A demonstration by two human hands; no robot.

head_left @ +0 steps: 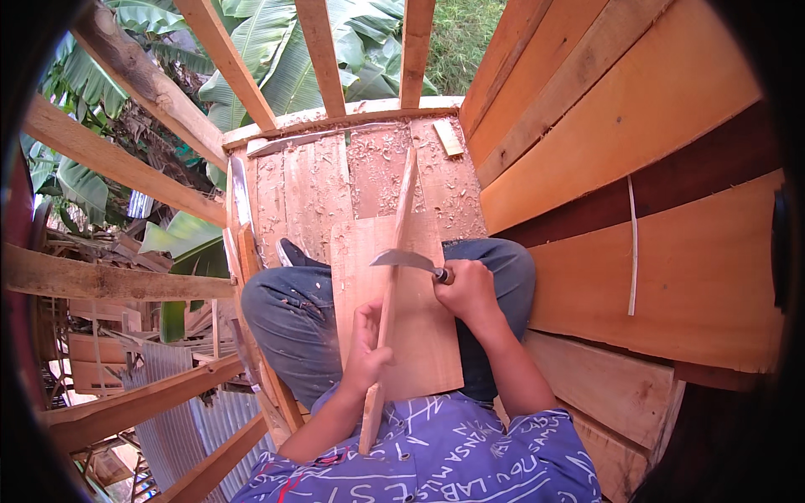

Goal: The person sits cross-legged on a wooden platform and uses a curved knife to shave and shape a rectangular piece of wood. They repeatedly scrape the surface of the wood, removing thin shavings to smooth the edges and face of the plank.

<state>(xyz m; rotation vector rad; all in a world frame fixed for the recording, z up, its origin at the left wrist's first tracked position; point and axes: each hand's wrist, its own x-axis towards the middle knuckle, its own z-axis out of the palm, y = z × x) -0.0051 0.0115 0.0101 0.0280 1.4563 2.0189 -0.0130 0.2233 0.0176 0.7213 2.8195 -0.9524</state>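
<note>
Wood strip (pixel 388 310) runs from your shirt (pixel 478 436) out over the board (pixel 428 344) on your jeans (pixel 289 323), likely a backing. Your left hand (pixel 366 356) curls closed around the strip's lower part, seemingly to steady it; your right hand (pixel 467 289), fully closed, grips the knife (pixel 402 259), curved blade across the wood. Strip looks long, pale, narrow-tipped. Beyond: shavings (pixel 377 159) on floor planks (pixel 310 184).
</note>
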